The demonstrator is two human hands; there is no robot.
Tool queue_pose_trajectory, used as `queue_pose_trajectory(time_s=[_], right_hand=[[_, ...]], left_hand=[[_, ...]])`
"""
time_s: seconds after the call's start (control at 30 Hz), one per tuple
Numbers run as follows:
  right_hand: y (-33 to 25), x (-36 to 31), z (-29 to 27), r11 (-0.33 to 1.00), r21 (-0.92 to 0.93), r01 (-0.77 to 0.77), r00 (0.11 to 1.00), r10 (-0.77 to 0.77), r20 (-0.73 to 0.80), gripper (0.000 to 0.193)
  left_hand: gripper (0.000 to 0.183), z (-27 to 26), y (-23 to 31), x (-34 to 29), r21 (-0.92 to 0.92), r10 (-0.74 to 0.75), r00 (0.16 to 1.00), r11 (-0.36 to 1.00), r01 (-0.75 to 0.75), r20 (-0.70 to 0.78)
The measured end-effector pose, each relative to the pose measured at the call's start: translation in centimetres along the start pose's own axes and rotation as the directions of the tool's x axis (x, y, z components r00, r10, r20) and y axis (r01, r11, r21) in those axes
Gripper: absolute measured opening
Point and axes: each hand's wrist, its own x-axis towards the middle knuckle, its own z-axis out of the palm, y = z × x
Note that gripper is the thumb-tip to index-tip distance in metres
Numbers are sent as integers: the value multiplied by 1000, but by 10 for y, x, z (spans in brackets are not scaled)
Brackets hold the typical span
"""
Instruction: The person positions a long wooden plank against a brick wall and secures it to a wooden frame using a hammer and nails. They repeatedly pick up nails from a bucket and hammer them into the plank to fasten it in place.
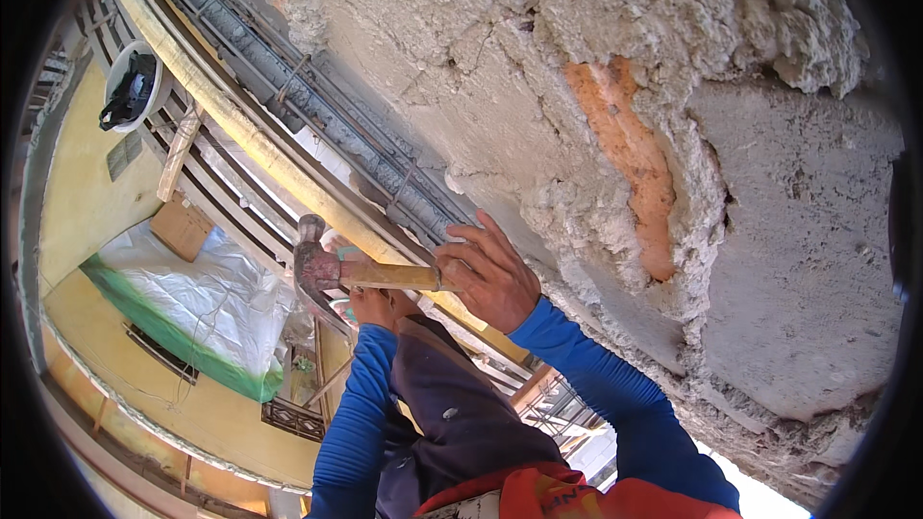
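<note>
A claw hammer [392, 276] lies across the middle of the view, its worn reddish head [313, 261] toward the left and its wooden handle toward the right. My right hand [495, 279] has its fingers bent at the handle's end, holding it there. Just under the handle, close to the hammer head, is my left hand [373, 308], closed. The hammer partly covers those fingers, and what they hold cannot be made out. Blue sleeves cover both forearms. Beyond my right hand rises a rough grey wall [538, 154] with chipped mortar and an exposed orange brick patch [630, 163].
Reinforcing bars [317, 86] run along the wall beside a long yellowish timber [240, 139]. Wooden slats [231, 173] lie left of it. A white bucket [135, 86] with something black inside stands at the upper left. Lower down is a silvery sheet [197, 279] with a green edge.
</note>
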Motion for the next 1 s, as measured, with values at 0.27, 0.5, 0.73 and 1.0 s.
queue_pose_trajectory(time_s=[0.27, 0.5, 0.73, 1.0], right_hand=[[5, 11, -25, 995, -28, -96, 995, 96, 7, 31], [13, 4, -15, 988, -69, -141, 989, 144, 36, 24], [7, 14, -20, 986, -154, -70, 992, 86, 96, 21], [13, 17, -14, 971, -131, -198, 957, 220, 188, 20]], left_hand=[[23, -32, 91, -25, 28, 125, 977, 992, -122, -175], [27, -145, 132, -6, 199, 289, 928, 949, -245, -234], [30, -187, 155, -5, 207, 197, 933, 969, -137, -301], [28, -107, 204, 30, 269, 272, 954, 935, -231, -125]])
